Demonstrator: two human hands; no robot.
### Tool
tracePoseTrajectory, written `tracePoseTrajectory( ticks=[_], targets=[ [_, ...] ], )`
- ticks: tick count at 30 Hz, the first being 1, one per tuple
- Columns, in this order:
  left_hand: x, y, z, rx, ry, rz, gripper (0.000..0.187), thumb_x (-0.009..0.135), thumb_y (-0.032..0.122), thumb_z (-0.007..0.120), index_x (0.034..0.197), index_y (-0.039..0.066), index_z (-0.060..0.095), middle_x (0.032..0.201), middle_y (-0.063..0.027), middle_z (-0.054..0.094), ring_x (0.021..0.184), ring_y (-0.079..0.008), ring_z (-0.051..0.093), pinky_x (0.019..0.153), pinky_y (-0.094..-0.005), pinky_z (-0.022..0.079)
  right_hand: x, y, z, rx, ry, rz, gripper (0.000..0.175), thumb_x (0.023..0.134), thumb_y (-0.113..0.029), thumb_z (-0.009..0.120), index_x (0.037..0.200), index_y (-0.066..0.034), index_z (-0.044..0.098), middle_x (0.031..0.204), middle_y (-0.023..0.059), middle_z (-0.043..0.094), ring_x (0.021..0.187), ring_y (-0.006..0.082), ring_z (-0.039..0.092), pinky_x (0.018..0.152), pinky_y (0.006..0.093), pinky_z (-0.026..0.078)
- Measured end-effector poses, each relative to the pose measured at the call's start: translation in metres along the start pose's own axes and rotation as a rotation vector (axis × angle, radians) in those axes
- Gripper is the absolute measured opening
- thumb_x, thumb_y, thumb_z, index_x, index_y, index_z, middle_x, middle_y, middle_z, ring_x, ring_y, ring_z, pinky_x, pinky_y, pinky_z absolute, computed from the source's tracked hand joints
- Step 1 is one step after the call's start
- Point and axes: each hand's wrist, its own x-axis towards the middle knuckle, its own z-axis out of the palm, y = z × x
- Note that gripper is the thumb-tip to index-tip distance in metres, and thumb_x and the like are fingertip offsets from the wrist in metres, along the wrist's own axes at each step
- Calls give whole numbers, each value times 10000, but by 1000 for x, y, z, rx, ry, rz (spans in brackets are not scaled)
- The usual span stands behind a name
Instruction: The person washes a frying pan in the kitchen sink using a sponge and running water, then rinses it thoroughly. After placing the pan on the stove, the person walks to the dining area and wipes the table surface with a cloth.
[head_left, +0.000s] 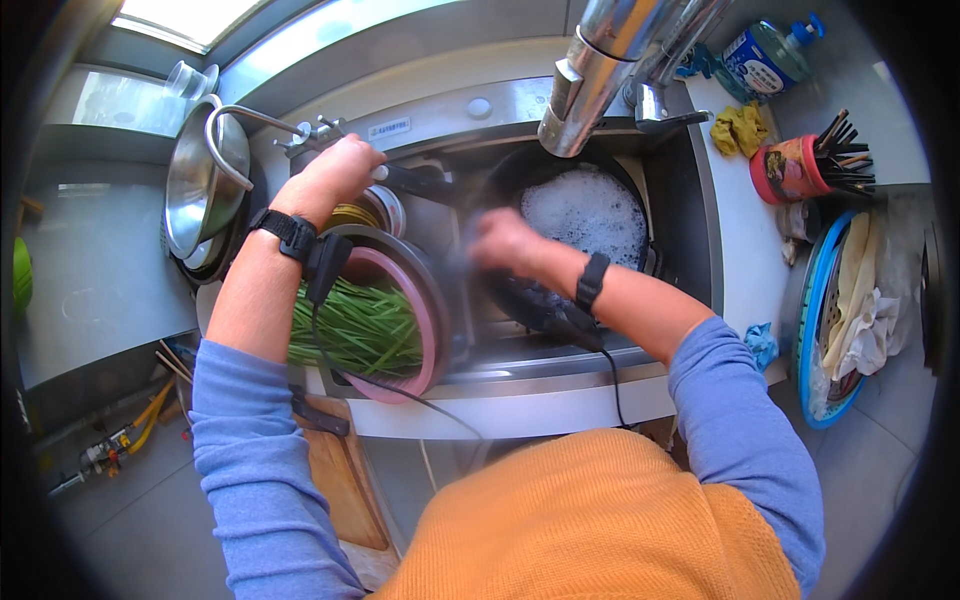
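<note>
My left hand (341, 169) is closed around the black handle (420, 184) of a wok (649, 199) that sits in the sink. Foamy water (585, 210) covers much of the wok's inside. Over the wok's left side is my right hand (504, 241), blurred by motion with its fingers curled; whether it holds anything is hidden. Left of the wok, a pink basket (427, 330) of long green leaves, likely chives (367, 330), rests in a grey basin (442, 292) below my left wrist.
The chrome faucet (592, 82) hangs over the sink's back. Steel bowls (206, 180) stand at left. Along the right lie a yellow cloth (739, 129), a soap bottle (765, 60), a red chopstick holder (787, 171) and a blue-rimmed basket (810, 337). A knife (321, 414) hangs by a cutting board (345, 480).
</note>
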Motion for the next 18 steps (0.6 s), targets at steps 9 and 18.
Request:
tracePoseTrajectory(
  ticks=[9, 18],
  targets=[
    [-1, 5, -3, 2, 8, -44, 376, 805, 22, 620, 1163, 130, 664, 1046, -186, 644, 1007, -332, 611, 910, -378, 497, 72, -10, -88, 511, 603, 3, 106, 719, -26, 646, 817, 13, 655, 765, 176, 654, 682, 312, 664, 597, 402, 527],
    [2, 7, -7, 11, -6, -16, 350, 816, -6, 580, 1129, 118, 676, 1024, -179, 656, 1009, -329, 607, 902, -379, 500, 49, 96, -82, -937, 403, 248, 420, 703, -45, 665, 1111, -4, 574, 967, 215, 646, 924, 362, 639, 817, 420, 517]
  ],
)
